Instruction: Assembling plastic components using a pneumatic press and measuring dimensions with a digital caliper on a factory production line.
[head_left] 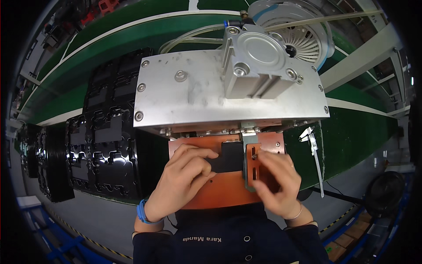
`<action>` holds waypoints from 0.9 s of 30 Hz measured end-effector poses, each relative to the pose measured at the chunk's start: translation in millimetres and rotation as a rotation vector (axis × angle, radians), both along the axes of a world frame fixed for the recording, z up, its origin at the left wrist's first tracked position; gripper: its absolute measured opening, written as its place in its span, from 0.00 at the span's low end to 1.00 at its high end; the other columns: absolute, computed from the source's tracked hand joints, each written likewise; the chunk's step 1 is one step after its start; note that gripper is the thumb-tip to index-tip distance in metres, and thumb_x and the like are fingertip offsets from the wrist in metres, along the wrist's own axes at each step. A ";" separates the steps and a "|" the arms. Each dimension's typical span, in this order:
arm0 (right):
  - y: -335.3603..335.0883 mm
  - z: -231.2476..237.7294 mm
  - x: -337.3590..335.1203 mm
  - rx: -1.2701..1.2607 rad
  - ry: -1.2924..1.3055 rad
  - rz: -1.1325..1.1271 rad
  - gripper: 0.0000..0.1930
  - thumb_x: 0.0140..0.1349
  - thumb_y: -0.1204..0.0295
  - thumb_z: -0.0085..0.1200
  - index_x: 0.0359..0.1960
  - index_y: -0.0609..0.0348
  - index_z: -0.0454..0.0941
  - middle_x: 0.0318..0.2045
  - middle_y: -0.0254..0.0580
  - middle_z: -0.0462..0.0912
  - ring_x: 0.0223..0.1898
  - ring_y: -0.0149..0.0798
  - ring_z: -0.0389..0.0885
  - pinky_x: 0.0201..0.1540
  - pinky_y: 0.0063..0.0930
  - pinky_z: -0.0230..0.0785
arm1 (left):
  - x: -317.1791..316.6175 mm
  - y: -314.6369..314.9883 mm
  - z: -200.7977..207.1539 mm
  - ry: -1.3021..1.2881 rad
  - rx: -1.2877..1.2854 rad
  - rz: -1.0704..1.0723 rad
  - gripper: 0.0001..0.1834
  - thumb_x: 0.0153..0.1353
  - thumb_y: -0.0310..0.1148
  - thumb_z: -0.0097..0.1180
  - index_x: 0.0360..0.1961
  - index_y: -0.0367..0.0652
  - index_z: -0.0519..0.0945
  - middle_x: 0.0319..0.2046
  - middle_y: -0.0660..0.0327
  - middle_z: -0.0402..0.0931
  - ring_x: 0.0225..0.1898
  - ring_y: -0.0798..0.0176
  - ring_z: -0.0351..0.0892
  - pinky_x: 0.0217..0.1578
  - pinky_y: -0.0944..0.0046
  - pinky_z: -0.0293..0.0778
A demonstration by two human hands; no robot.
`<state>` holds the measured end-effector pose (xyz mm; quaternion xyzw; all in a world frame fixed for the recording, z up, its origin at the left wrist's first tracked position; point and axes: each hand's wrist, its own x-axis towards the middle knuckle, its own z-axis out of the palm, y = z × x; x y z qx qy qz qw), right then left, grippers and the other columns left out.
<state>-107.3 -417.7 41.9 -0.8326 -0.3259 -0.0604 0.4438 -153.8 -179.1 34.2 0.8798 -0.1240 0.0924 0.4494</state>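
Observation:
A thin black L-shaped sheet (229,159) lies on the orange base plate (215,193), under the front edge of a silver press. My left hand (182,176) is at its left side, fingers bent and closed on the sheet's left edge. Along the sheet's right side runs a green strip (246,176) with an orange slotted bracket (253,167) on it, fixed by a screw. My right hand (280,185) is beside this bracket, thumb and fingers apart, slightly blurred, with nothing visible in it.
The silver press housing (189,92) with an air cylinder (259,57) stands just beyond my hands. Black moulded trays (105,154) are stacked at the left. Calipers (314,154) lie on the green bench at the right. A white fan (303,39) stands behind the press.

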 end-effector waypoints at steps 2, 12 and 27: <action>1.7 3.5 11.8 0.048 0.056 -0.029 0.27 0.47 0.76 0.68 0.52 0.68 0.77 0.42 0.49 0.82 0.36 0.40 0.80 0.39 0.28 0.74 | -2.3 -2.1 2.7 0.026 -0.021 -0.022 0.10 0.50 0.22 0.65 0.30 0.40 0.74 0.44 0.58 0.78 0.44 0.52 0.76 0.42 0.59 0.74; 25.5 23.3 32.0 0.001 0.365 0.215 0.11 0.52 0.70 0.68 0.36 0.59 0.85 0.18 0.34 0.75 0.16 0.26 0.63 0.20 0.22 0.54 | -20.7 -7.2 11.3 0.176 -0.253 0.069 0.12 0.53 0.23 0.66 0.35 0.37 0.74 0.29 0.57 0.80 0.32 0.57 0.84 0.36 0.64 0.81; 10.2 29.1 29.0 -0.008 0.898 0.354 0.07 0.61 0.71 0.62 0.32 0.63 0.84 0.17 0.28 0.78 0.19 0.18 0.77 0.21 0.11 0.60 | -34.0 -1.1 13.1 0.276 -0.327 -0.038 0.16 0.55 0.26 0.67 0.35 0.43 0.68 0.25 0.58 0.83 0.28 0.66 0.85 0.29 0.73 0.74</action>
